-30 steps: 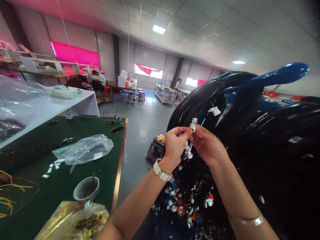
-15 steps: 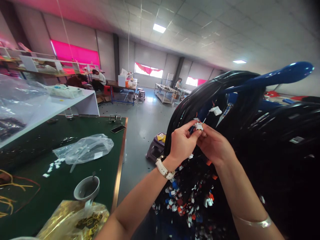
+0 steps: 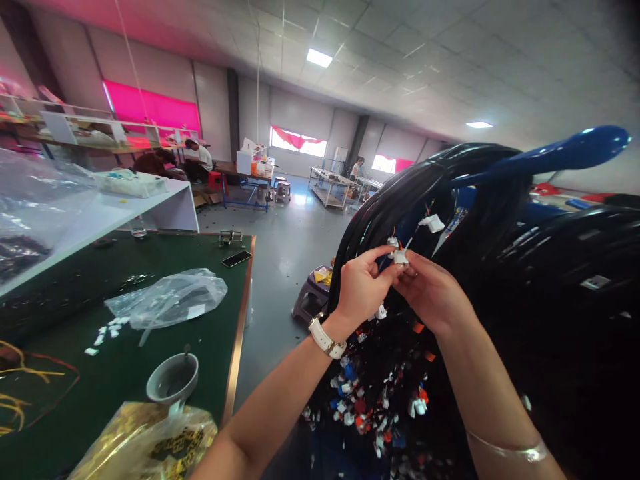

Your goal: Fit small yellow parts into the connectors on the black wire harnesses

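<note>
A small white connector [image 3: 401, 257] with thin orange-red wires is pinched between the fingertips of both hands. My left hand [image 3: 366, 280], with a white watch at the wrist, grips it from the left, thumb and forefinger closed. From the right, my right hand [image 3: 429, 288] holds it with curled fingers. Just above the fingers is a second white connector [image 3: 393, 243]. Another white connector [image 3: 432, 223] hangs farther up, beside the thick bundle of black cables [image 3: 380, 207]. Many white, red, blue and orange connectors [image 3: 363, 407] dangle below my hands.
On the left, a green-topped table [image 3: 210, 353] holds a clear plastic bag [image 3: 175, 297], small white pieces [image 3: 107, 330], a grey bowl [image 3: 173, 379], a phone [image 3: 237, 259] and a bag of yellow-black parts [image 3: 150, 440]. A blue hook-like bar [image 3: 575, 150] juts out above the cables. A stool [image 3: 310, 293] stands behind.
The pinched connector has turned slightly, and more of its orange-red wires and of the connector above now show. Both hands keep their grip and have hardly moved.
</note>
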The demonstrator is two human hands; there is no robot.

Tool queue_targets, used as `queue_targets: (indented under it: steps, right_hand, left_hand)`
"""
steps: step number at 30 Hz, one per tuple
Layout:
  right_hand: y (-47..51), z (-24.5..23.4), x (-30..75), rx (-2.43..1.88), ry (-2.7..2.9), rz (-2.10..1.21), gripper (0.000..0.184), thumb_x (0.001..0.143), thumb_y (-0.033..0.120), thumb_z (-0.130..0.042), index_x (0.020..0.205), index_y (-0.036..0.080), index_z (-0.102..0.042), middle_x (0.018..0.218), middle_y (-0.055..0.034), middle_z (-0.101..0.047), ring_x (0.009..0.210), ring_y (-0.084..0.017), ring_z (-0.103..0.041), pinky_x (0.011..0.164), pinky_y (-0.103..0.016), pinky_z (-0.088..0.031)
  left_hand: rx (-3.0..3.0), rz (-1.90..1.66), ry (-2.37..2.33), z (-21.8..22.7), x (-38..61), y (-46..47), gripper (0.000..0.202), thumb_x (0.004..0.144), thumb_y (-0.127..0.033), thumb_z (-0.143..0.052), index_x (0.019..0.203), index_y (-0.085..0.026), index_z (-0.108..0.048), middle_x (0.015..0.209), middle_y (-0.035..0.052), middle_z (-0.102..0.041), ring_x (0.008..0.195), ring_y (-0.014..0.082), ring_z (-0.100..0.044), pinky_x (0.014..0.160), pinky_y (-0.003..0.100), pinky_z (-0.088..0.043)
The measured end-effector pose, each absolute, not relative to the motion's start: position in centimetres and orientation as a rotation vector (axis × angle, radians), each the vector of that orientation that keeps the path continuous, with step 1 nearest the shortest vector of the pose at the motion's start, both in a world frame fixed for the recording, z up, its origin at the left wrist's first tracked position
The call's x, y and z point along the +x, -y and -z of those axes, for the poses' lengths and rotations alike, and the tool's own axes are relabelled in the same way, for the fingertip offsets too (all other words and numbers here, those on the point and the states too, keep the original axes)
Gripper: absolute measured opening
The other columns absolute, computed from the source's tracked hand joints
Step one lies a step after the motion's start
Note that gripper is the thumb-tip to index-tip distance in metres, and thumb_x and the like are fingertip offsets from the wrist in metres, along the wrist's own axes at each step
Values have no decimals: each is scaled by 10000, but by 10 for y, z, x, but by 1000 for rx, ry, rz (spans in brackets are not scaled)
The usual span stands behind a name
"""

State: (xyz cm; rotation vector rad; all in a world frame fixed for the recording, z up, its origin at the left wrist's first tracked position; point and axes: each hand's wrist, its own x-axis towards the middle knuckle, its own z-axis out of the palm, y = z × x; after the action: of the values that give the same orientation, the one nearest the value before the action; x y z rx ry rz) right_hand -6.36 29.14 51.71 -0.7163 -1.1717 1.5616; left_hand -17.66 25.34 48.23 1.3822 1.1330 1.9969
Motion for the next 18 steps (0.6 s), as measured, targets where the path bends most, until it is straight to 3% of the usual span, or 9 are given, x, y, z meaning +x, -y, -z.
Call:
queue_targets:
  steps: [6,12,14,18]
  right_hand:
    - [-313,-504,-55,-908,1174,-1183,294,589,301,-822,859,221,-737,720,28,-651,662,-96,-600,597,-204,-505]
    - [-321,-477,-58,-977,1436,-826,426,617,319,-779,1023,227,-689,968,-27,-675,842,-171,-626,788,-366,-510]
    - [-320,-473,-59,-983,1490,-798,443,638,341,-759,1055,215,-678,1021,-54,-670,869,-194,-629,807,-402,-508]
    - [-319,-470,-60,-995,1506,-817,388,648,364,-744,999,205,-693,975,-54,-684,811,-189,-622,769,-400,-524]
  left_hand:
    - [1081,-2084,-1076,-471,-200,-250,195,803,-319,-661,899,-151,-686,521,-65,-461,459,59,-346,448,208,-228]
    - [570,-1885,-626,-457,-227,-249,151,739,-211,-717,807,-154,-595,456,-131,-267,360,20,-182,367,174,-108]
    - [361,-1782,-508,-449,-236,-249,121,784,-150,-647,739,-159,-536,450,-132,-227,342,22,-180,346,162,-107]
    - [116,-1717,-470,-434,-250,-252,245,881,-96,-451,651,-176,-420,444,-118,-201,319,26,-190,330,151,-133]
